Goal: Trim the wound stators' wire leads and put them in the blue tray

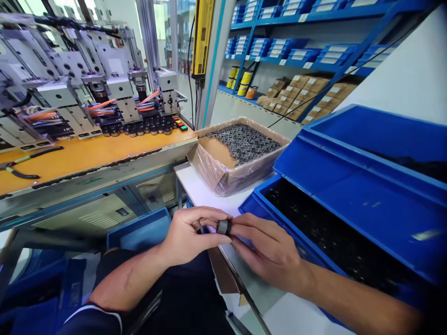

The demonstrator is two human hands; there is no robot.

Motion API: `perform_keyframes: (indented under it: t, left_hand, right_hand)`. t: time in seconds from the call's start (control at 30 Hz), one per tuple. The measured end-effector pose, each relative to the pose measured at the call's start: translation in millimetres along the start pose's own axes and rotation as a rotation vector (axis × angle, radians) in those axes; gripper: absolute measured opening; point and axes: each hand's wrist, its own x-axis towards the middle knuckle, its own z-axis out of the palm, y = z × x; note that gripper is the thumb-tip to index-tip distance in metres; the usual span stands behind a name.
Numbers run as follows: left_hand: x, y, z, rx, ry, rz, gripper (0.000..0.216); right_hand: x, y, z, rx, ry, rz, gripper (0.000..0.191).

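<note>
Between my two hands is a small black ribbed cylindrical part (223, 227), held over the edge of the white table (206, 190). My left hand (192, 232) grips it from the left, thumb below and fingers above. From the right, the fingertips of my right hand (268, 244) close on its other side. Fingers cover both ends of the part, so whether it is one piece or two joined pieces cannot be seen.
A plastic-lined carton (223, 179) of small dark parts stands ahead. Stacked blue bins (349, 186) with black parts rise on the right. To the left, an orange workbench (80, 163) carries machinery (118, 88) and pliers (21, 167). A blue bin (143, 230) sits below.
</note>
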Motion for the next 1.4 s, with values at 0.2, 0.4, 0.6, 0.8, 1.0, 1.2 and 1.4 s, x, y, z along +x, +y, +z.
perform_keyframes:
  t: [0.2,0.4,0.6,0.8,1.0,1.2,1.4]
  left_hand:
    - [-2,4,-1,-0.077,0.026,-0.041,0.041]
    - [-2,3,2,-0.202,0.025,-0.109,0.041]
    - [-4,1,5,-0.289,0.042,-0.157,0.042]
    - [-6,1,3,-0.314,0.024,-0.208,0.045]
    - [-7,-1,5,-0.320,0.031,-0.280,0.041]
    - [-9,-12,17,-0.295,0.152,-0.153,0.041]
    - [-4,-6,2,0.192,0.011,0.285,0.029]
  right_hand:
    - [-3,5,-4,-0.016,0.020,0.019,0.027]
    - [-2,6,-6,-0.011,-0.017,-0.024,0.028]
    - [-3,4,-7,-0.054,-0.015,-0.082,0.024]
    - [-3,1,-7,-0.049,-0.026,-0.066,0.027]
    - [-1,5,-6,-0.143,-0.009,-0.206,0.021]
    - [-5,9,-5,-0.217,0.002,-0.295,0.026]
    - [-7,-7,-6,-0.076,-0.001,-0.047,0.022]
